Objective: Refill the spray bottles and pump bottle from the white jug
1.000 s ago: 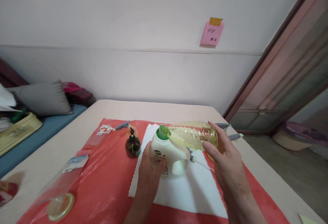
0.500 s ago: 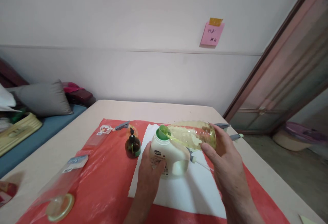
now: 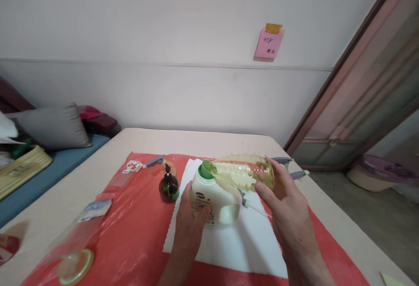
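Grip check, what are we holding?

Left hand [image 3: 190,223] is wrapped round the near left side of the jug [image 3: 225,201], which looks planted on the white cloth [image 3: 238,253]. Right hand [image 3: 290,207] has thumb and fingers round the base end of the clear bottle [image 3: 240,171], almost level, mouth at the jug's green spout [image 3: 205,170]. Touching or not, we can't tell.

Cool, so how do we do this bit well?

We'd brace the jug, line bottle mouth up with spout, then raise the base bit by bit. Looks like thin plastic, so easy on the squeeze. How full it is, no idea.

Anything in our way?

Yeah, a grey nozzle [image 3: 245,202] with a pale tube [image 3: 260,210], just right of the jug and below the bottle. Dropping our right hand could snag it. Pump bottle [image 3: 169,188] stands left of the jug, near our left fingers. Farther back there's a grey handle [image 3: 154,161], then a pink note [image 3: 269,44] taped to the wall [image 3: 203,98].
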A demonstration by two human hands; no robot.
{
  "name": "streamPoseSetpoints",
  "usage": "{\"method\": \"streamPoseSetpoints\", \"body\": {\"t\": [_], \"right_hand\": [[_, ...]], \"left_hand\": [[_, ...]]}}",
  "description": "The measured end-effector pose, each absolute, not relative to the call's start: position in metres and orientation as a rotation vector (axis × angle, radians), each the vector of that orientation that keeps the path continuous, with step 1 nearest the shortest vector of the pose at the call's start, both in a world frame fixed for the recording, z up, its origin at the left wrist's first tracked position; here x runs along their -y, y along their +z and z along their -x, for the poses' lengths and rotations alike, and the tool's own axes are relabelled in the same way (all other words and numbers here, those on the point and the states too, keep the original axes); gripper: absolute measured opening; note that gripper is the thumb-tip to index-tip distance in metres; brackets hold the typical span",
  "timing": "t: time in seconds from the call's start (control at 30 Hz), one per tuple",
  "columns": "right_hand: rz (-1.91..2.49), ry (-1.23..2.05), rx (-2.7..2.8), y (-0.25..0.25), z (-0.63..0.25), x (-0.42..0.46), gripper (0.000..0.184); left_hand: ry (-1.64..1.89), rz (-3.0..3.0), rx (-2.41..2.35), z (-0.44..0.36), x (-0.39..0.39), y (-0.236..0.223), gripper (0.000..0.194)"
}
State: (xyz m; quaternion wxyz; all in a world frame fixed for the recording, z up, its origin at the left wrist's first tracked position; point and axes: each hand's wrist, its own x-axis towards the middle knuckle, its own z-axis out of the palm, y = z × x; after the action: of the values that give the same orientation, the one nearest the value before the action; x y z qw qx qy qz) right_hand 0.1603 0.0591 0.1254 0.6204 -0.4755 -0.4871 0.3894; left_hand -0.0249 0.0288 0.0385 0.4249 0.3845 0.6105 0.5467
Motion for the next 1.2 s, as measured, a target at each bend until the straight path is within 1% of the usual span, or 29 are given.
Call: {"method": "streamPoseSetpoints", "body": {"t": [0.2,0.5,0.6,0.73,0.9,1.2], "right_hand": [[1.084,0.891,1.15,0.126,-0.1593,-0.0562,0.067],[1.087,0.913,1.167,0.1209,-0.1615,-0.0599,0.087],[1.067,0.943,1.144,0.1203,-0.1607,-0.06,0.09],[1.06,0.951,1.137,0.1204,-0.1597,-0.0594,0.09],[1.064,0.951,1.136,0.1194,-0.16,-0.0595,0.09],[1.062,0.902,1.171,0.1218,-0.1579,-0.057,0.086]], "left_hand": [[1.371,-0.949,-1.547,0.0245,-0.0285,0.037,0.083],[1.363,-1.008,-1.58,0.0235,-0.0288,0.04,0.08],[1.375,-1.004,-1.57,0.0223,-0.0287,0.0399,0.08],[1.424,-0.99,-1.557,0.0214,-0.0279,0.0397,0.079],[1.365,-1.008,-1.567,0.0228,-0.0278,0.0405,0.078],[1.36,-1.005,-1.569,0.0199,-0.0266,0.046,0.08]]}}
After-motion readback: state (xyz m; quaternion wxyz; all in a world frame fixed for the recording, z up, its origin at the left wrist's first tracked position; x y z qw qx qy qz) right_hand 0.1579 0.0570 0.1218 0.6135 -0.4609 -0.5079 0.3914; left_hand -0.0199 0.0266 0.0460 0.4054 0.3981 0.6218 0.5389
